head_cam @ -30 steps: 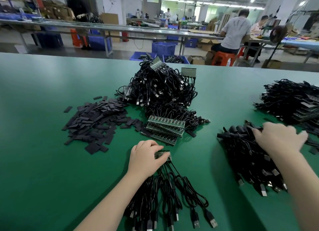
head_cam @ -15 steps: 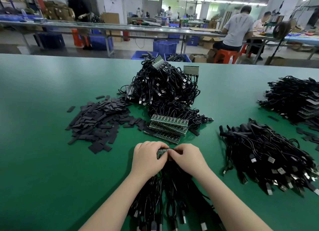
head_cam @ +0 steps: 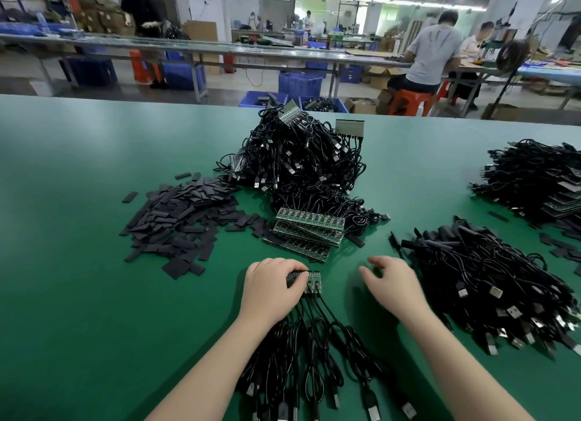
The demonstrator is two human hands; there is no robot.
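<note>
Green circuit-board strip [head_cam: 311, 281] lies on worktop [head_cam: 94, 295] front centre, left hand [head_cam: 272, 290] curled over its end, likely pinning it for snapping; its cables [head_cam: 314, 342] trail toward person. Right hand [head_cam: 394, 284] hovers beside, fingers loosely bent, nothing held. Cable pile [head_cam: 487, 282] within right reach. No legible writing.

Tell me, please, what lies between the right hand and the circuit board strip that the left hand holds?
In the head view, only bare green table mat lies between the right hand and the circuit board strip.
</note>
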